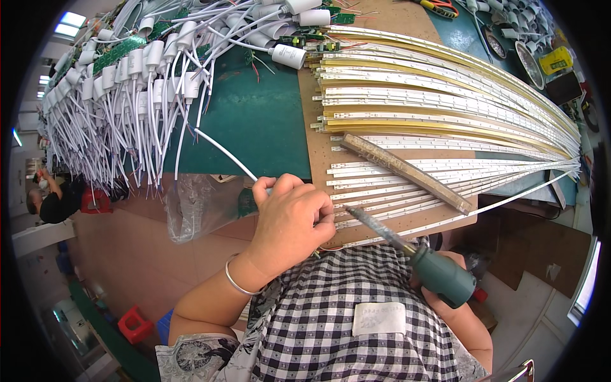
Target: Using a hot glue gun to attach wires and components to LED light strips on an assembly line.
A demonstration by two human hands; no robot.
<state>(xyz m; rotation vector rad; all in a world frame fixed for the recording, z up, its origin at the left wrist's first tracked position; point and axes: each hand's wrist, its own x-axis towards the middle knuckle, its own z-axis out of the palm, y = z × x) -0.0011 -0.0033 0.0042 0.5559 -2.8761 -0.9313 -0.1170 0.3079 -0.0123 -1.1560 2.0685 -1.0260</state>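
Note:
My left hand (289, 216) is closed at the near left edge of a brown board, its thumb and fingertips pinched together. A white cable (226, 153) runs from the left into its fingers; the tip of the cable is hidden behind them. My right hand (449, 280) grips a soldering iron (439, 270) by its green handle, mostly hidden behind it. The iron's metal tip points up and left, above the near LED strips (407, 210). These narrow white strips lie spread side by side on the brown board (461, 219), close to my left fingers.
A worn flat bar (407, 172) lies slantwise across the strips. Beyond it are more strips in stacks (407, 95) with yellowish layers. White-capped cables (153, 63) heap at the left, several hanging over the edge. A clear plastic bag (191, 207) hangs below the green tabletop (254, 121).

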